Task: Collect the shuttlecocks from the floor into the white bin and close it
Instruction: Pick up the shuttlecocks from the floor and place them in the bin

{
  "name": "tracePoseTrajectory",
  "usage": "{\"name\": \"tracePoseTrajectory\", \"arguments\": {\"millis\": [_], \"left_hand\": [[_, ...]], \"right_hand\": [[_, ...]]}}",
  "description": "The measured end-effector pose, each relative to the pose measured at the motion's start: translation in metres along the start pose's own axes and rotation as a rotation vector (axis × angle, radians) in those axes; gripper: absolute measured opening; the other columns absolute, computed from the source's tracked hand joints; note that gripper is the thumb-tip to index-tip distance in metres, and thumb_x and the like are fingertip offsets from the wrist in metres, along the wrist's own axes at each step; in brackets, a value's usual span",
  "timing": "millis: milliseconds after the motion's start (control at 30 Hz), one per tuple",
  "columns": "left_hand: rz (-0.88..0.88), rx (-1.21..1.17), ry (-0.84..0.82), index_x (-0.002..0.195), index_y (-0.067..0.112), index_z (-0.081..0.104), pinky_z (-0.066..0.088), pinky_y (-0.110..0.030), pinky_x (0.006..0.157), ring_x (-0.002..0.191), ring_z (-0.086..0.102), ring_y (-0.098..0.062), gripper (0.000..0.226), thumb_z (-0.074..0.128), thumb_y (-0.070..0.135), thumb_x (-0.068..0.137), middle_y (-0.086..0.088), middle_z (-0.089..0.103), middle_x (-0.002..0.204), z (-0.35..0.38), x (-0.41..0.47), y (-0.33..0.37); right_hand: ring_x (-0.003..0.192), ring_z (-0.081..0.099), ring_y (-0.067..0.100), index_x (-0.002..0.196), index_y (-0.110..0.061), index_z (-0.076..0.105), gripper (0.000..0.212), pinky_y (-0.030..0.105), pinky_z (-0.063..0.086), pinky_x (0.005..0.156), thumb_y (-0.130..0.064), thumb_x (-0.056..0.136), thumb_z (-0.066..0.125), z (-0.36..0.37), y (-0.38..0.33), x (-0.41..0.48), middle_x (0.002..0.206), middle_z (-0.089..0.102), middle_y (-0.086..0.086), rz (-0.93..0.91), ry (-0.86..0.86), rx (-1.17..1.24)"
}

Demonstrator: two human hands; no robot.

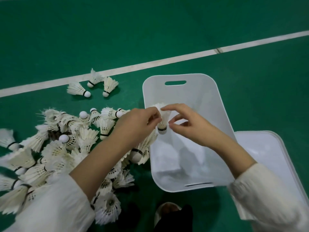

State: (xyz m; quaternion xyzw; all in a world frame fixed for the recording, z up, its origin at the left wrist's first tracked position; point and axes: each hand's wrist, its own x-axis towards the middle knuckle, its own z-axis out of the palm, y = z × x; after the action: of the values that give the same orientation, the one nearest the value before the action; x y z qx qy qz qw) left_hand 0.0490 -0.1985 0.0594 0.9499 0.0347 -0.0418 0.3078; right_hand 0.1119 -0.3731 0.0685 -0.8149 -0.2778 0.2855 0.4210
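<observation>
— Where's the shuttlecock (pixel 162 122)?
— Over the white bin (pixel 209 97), cork down. My left hand (pixel 138 124) and right hand (pixel 189 126) both pinch its feather skirt.
— Handling?
— Featherlight and crushable, I'd judge. Grip gently, near the cork.

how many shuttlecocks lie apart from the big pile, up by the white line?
3: left shuttlecock, cork pointing right; middle shuttlecock, feathers on the line; right shuttlecock, cork toward the camera. None seems hidden there.
</observation>
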Motion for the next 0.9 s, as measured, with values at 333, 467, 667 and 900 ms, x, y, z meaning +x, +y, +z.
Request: {"name": "tracePoseTrajectory", "arguments": {"millis": [333,467,667,900], "left_hand": [[-0.009,-0.231,0.232,0.090,0.020,0.048,0.037,-0.014,0.053,0.061,0.048,-0.001,0.024,0.040,0.043,0.091,0.006,0.051,0.077,-0.044,-0.014,0.012],[0.102,-0.092,0.134,0.091,0.018,0.051,0.045,-0.022,0.073,0.081,0.052,-0.006,0.004,0.050,0.022,0.091,0.009,0.048,0.090,-0.029,-0.012,0.013],[0.224,0.028,0.171,0.084,0.009,0.065,0.045,-0.036,0.070,0.082,0.055,-0.020,0.012,0.058,0.019,0.083,-0.002,0.059,0.089,0.006,-0.008,0.008],[0.230,0.030,0.123,0.085,0.008,0.067,0.039,-0.029,0.071,0.083,0.056,-0.022,0.009,0.063,0.016,0.083,-0.003,0.061,0.087,0.013,-0.005,0.001]], "right_hand": [[0.079,0.062,0.026,0.078,-0.016,0.060,0.011,0.028,0.040,0.065,-0.022,0.086,0.062,-0.030,0.051,0.022,0.078,0.062,0.003,0.307,0.487,-0.193],[0.091,0.061,0.034,0.087,-0.004,0.064,0.014,0.033,0.044,0.075,-0.018,0.087,0.060,-0.009,0.088,0.063,0.092,0.067,0.016,0.430,0.406,-0.312],[0.100,0.058,0.036,0.102,-0.003,0.064,0.021,0.034,0.043,0.084,-0.017,0.090,0.053,0.020,0.100,0.100,0.110,0.061,0.020,0.424,0.361,-0.400],[0.108,0.055,0.032,0.127,-0.011,0.049,0.040,0.031,0.039,0.093,-0.002,0.088,0.048,0.016,0.084,0.082,0.135,0.038,0.013,0.381,0.285,-0.370]]}}
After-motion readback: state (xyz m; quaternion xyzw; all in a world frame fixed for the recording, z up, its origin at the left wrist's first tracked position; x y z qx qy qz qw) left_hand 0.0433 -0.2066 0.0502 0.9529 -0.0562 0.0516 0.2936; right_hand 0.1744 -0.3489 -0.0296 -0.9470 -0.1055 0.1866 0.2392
